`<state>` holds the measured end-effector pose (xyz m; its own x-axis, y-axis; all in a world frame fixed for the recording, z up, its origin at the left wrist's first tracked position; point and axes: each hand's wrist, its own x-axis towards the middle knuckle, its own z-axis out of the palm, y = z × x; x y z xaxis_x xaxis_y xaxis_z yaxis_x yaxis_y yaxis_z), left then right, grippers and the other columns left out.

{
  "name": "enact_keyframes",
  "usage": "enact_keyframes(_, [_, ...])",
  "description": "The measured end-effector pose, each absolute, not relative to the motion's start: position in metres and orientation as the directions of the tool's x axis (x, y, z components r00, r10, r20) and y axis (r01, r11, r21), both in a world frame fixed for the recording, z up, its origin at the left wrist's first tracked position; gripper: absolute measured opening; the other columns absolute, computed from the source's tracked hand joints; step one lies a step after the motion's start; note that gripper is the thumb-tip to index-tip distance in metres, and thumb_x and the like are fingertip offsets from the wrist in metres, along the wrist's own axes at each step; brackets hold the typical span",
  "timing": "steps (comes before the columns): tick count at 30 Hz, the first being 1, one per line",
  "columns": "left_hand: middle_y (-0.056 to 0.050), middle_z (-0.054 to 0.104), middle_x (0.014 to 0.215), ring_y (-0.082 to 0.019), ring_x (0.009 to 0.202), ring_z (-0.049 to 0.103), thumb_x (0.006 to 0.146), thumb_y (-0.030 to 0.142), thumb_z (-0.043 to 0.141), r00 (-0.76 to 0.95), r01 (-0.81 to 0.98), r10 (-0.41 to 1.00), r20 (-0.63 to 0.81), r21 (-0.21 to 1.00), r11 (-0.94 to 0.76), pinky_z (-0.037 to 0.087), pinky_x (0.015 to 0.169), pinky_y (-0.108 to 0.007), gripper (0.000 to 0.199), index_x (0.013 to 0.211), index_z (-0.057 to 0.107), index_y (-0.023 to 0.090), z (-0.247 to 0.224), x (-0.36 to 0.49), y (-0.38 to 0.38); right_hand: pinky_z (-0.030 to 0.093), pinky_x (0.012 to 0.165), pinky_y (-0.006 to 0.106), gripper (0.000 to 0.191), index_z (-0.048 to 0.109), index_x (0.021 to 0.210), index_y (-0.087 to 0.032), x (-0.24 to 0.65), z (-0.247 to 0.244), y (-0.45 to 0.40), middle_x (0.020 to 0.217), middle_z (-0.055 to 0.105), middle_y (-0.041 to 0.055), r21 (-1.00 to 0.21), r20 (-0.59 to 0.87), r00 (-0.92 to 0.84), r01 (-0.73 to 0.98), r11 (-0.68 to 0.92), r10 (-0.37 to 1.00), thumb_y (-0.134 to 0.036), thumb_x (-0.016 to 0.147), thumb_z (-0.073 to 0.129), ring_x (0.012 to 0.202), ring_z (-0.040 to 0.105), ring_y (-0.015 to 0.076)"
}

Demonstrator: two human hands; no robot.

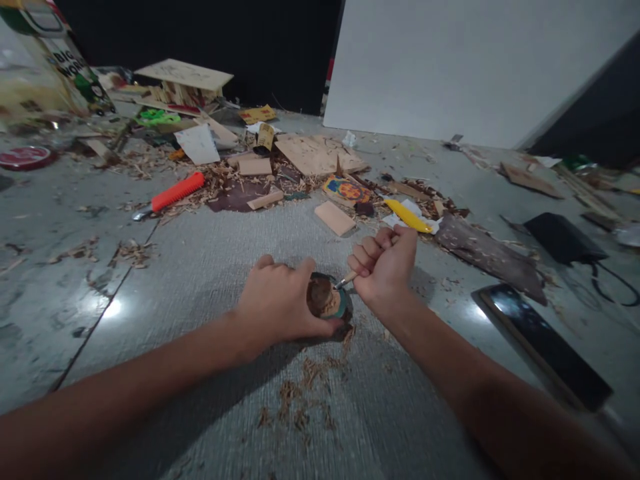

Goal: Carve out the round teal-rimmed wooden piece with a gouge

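Note:
My left hand (277, 297) is wrapped round a small hollowed wooden piece (320, 290) with a dark green outside, holding it down on a grey textured mat (220, 257). Its hollow faces up and shows bare, pale wood on one side. In my right hand (383, 267) is a carving gouge (347, 279), gripped in a fist with the fingers round its handle. The metal tip touches or nearly touches the rim of the hollow; I cannot tell which. Curled wood shavings (290, 393) lie on the mat just below the piece.
Beyond the mat lie an orange-handled tool (177, 191), a yellow-handled tool (409, 216), a small wooden block (335, 219) and wood sheets (320, 155) among shavings. A phone (545, 343) and a black adapter (565, 238) with a cable are on the right. A white panel (465, 67) stands behind.

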<state>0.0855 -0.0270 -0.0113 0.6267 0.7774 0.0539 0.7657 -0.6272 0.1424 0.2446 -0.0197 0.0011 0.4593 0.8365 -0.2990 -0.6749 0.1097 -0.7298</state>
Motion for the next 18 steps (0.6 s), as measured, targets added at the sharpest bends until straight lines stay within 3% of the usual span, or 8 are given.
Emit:
enact_keyframes(10, [-0.014, 0.07, 0.068, -0.037, 0.068, 0.069, 0.066, 0.087, 0.048, 0.628, 0.767, 0.778, 0.028, 0.144, -0.625, 0.05, 0.077, -0.051, 0.077, 0.092, 0.06, 0.016, -0.011, 0.086, -0.026, 0.016, 0.029, 0.02, 0.043, 0.017, 0.052, -0.023, 0.258, -0.011, -0.012, 0.039, 0.014, -0.0102, -0.696, -0.403, 0.4, -0.718, 0.009, 0.823, -0.027, 0.091, 0.034, 0.032, 0.011, 0.0076])
enact_keyframes(18, [-0.015, 0.071, 0.073, -0.037, 0.071, 0.07, 0.066, 0.09, 0.044, 0.61, 0.779, 0.793, -0.007, 0.189, -0.598, 0.05, 0.078, -0.05, 0.082, 0.096, 0.057, 0.015, -0.009, 0.085, -0.028, 0.011, 0.029, 0.021, 0.044, 0.023, 0.049, -0.023, 0.246, 0.02, -0.024, 0.038, 0.016, -0.0095, -0.774, -0.235, 0.369, -0.63, 0.056, 0.899, -0.031, 0.09, 0.036, 0.033, 0.008, 0.0074])
